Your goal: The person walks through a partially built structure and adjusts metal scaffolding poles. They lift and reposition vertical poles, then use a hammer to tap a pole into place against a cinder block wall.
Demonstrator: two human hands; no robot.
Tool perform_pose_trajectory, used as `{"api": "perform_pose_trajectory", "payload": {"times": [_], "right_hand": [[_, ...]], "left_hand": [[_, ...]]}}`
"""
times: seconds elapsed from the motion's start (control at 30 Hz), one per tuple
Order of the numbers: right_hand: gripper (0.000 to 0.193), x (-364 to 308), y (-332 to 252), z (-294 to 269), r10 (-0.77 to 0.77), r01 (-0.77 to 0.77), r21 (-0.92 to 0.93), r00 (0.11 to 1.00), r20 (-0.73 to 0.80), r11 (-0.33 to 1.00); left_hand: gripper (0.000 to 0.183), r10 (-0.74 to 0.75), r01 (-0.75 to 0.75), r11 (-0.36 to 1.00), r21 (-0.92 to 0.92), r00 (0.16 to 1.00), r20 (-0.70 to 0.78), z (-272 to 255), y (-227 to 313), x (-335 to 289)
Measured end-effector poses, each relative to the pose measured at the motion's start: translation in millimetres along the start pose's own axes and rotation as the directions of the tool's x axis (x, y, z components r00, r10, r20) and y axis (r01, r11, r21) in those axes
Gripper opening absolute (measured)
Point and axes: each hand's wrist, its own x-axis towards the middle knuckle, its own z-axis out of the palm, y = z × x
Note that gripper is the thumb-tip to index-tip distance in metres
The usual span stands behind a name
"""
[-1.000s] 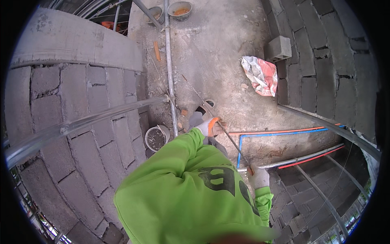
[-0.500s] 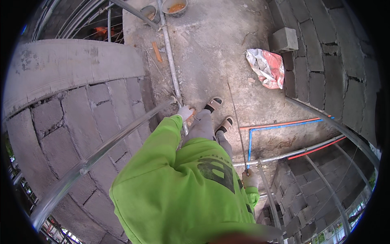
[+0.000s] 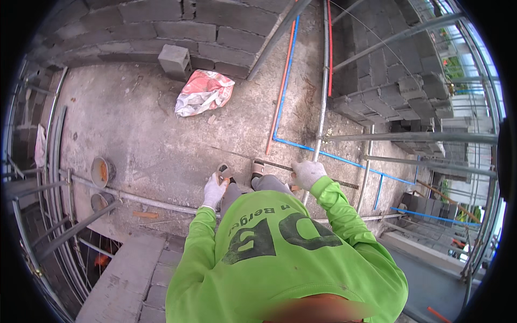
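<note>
My left hand (image 3: 214, 192), in a white work glove, hangs beside my left leg with its fingers curled. A small brownish bit shows at its fingertips, too small to name. My right hand (image 3: 308, 174), gloved the same way, is closed around a long thin dark rod (image 3: 342, 182) that runs across in front of my legs. It also lies against a grey metal pipe (image 3: 321, 126) of the scaffold; whether it grips that too is hidden. My feet in sandals (image 3: 258, 168) stand on the concrete floor (image 3: 145, 124).
A crumpled red and white sack (image 3: 204, 92) lies by a grey block (image 3: 174, 61) at the block wall (image 3: 161, 32). Blue pipe (image 3: 301, 145) and orange pipe (image 3: 281, 107) run along the floor. Two buckets (image 3: 102, 171) stand at left, beside a scaffold pipe (image 3: 140, 200). Scaffold tubes cross on the right.
My view has turned to the right, so the sack and buckets now lie further left. My left hand has come off the scaffold pipe. My right hand has come forward with the rod, now lying crosswise.
</note>
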Motion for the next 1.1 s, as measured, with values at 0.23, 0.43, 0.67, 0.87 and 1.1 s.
{"api": "perform_pose_trajectory", "payload": {"times": [0.23,0.43,0.67,0.87,1.1], "right_hand": [[0.018,-1,-40,-21,-0.237,0.366,0.033,0.665,-0.708,0.930],[0.030,-78,39,13,-0.350,0.441,0.636,0.896,-0.273,0.633],[0.058,-20,23,-6,-0.082,0.663,0.661,0.725,-0.684,0.352],[0.039,23,-64,-66,-0.425,0.609,0.755,0.766,-0.482,0.242],[0.036,88,-245,-129,-0.525,0.701,0.623,0.696,-0.490,0.347]], "left_hand": [[0.069,0.614,-0.736,0.663,0.138,0.640,0.462,50,209,46],[0.033,0.519,-0.539,0.842,0.004,0.814,0.259,65,256,58],[0.023,0.398,-0.396,0.917,-0.043,0.907,0.142,25,247,34],[0.055,0.396,-0.392,0.918,0.063,0.894,-0.210,-62,169,39],[0.047,-0.161,0.161,0.987,-0.007,0.983,-0.094,-187,-34,7]]}}
